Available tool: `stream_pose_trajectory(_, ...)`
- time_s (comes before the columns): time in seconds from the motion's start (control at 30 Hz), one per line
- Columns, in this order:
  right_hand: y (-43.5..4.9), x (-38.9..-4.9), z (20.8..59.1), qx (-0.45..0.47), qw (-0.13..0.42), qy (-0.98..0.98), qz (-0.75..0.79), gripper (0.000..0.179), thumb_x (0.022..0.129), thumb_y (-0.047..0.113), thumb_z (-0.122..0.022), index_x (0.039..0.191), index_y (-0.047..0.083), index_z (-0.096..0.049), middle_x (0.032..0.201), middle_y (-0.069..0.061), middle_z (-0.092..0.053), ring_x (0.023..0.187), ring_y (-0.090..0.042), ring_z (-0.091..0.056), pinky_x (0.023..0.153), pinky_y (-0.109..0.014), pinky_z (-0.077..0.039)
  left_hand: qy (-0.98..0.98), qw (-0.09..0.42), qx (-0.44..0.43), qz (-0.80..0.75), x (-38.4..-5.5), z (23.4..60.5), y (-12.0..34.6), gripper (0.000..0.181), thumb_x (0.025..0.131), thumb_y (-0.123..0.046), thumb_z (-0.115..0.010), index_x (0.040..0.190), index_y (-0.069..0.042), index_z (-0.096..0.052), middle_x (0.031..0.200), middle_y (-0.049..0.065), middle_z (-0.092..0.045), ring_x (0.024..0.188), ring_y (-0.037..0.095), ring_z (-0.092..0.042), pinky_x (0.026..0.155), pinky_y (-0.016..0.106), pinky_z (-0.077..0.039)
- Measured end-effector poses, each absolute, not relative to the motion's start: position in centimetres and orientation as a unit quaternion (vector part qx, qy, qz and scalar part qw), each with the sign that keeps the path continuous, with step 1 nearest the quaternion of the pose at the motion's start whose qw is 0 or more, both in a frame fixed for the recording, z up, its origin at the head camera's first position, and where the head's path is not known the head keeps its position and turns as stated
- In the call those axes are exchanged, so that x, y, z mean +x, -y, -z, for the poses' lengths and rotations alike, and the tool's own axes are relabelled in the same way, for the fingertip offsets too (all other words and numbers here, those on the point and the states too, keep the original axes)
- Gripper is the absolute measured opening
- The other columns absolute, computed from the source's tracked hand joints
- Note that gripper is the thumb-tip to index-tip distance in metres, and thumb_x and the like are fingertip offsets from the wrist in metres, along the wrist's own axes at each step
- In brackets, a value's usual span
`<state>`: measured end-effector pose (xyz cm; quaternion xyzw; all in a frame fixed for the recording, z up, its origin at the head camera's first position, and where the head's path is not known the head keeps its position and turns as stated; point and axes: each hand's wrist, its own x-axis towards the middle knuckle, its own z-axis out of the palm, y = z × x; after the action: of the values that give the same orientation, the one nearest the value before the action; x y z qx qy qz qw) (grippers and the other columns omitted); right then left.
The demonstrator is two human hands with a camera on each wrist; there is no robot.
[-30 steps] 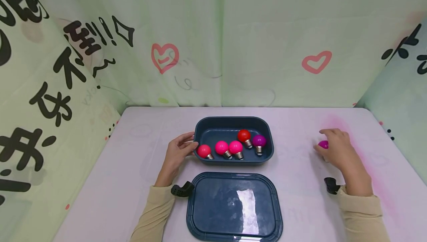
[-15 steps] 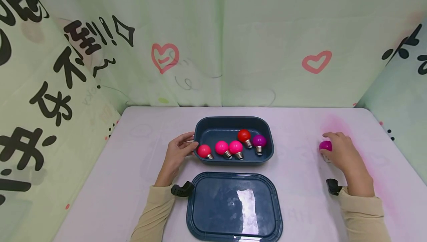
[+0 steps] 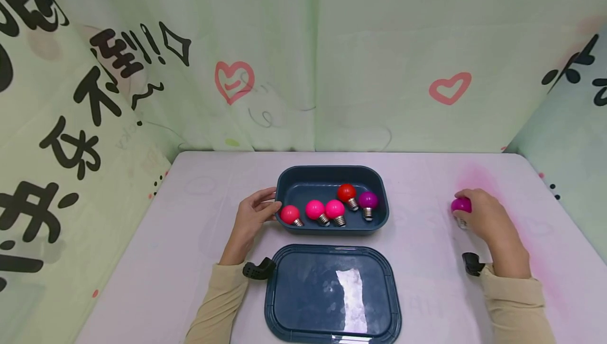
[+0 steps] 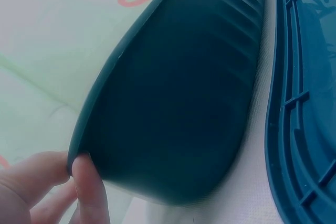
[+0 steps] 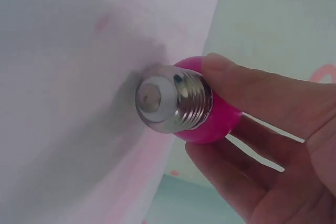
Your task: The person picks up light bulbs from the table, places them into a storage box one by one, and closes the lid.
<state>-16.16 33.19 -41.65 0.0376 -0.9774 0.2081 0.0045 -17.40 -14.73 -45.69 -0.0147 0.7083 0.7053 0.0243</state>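
Note:
My left hand (image 3: 253, 223) pinches the left rim of a dark blue rectangular box (image 3: 310, 175), thumb on the outside wall in the left wrist view. Inside the box lie several small light bulbs: a coral one (image 3: 290, 214), two pink ones, a red one (image 3: 346, 192) and a purple one (image 3: 368, 200). Far to the right, my right hand (image 3: 485, 218) holds a magenta light bulb (image 3: 461, 205) by its round globe, between thumb and fingers. The bulb's silver screw base (image 5: 173, 99) points away from the palm in the right wrist view, close over the table.
A dark blue lid (image 3: 303, 291) lies flat on the white table (image 3: 213, 175), just in front of the box. Behind the table hangs a pale green curtain (image 3: 360, 70) with hearts and black lettering. A pink stain (image 3: 474, 175) marks the tabletop beyond my right hand.
My right hand's fingers have closed round the magenta bulb, and more of the bulb shows than a second ago. My left hand, the box and the lid have stayed put.

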Motion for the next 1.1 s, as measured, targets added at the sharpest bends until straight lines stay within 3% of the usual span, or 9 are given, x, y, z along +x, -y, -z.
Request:
stream_pose_trajectory(0.27,-31.4,-16.3,40.6,0.032,0.002,0.976,-0.216,0.043,0.086,0.002,-0.072,0.122,-0.014,-0.056,0.118,-0.039,-0.053,0.104,-0.053,-0.05,0.09,-0.067,-0.045,-0.71,0.024,-0.015,-0.704,-17.5,45.7,14.8,0.046,0.09,-0.008,-0.073,0.134,-0.001,-0.059,0.129,0.022,-0.059,0.094,0.012,-0.063,0.069,0.022,-0.057)
stream_pose_trajectory(0.67,-27.8,-16.4,39.6,0.069,0.042,0.97,-0.231,0.042,0.086,0.006,-0.075,0.12,-0.013,-0.059,0.11,-0.033,-0.06,0.092,-0.042,-0.058,0.082,-0.057,-0.052,-0.71,0.025,-0.017,-0.703,-17.5,45.8,14.8,0.046,0.09,-0.008,-0.073,0.133,-0.003,-0.06,0.128,0.02,-0.059,0.095,0.014,-0.063,0.07,0.023,-0.058)
stream_pose_trajectory(1.1,-24.7,-16.8,37.6,0.08,0.06,0.963,-0.251,0.045,0.088,0.009,-0.074,0.126,-0.009,-0.058,0.115,-0.03,-0.06,0.103,-0.047,-0.058,0.087,-0.059,-0.052,-0.711,0.022,-0.014,-0.703,-17.5,45.7,14.8,0.045,0.09,-0.008,-0.073,0.133,-0.002,-0.06,0.127,0.021,-0.059,0.095,0.013,-0.063,0.07,0.022,-0.057)
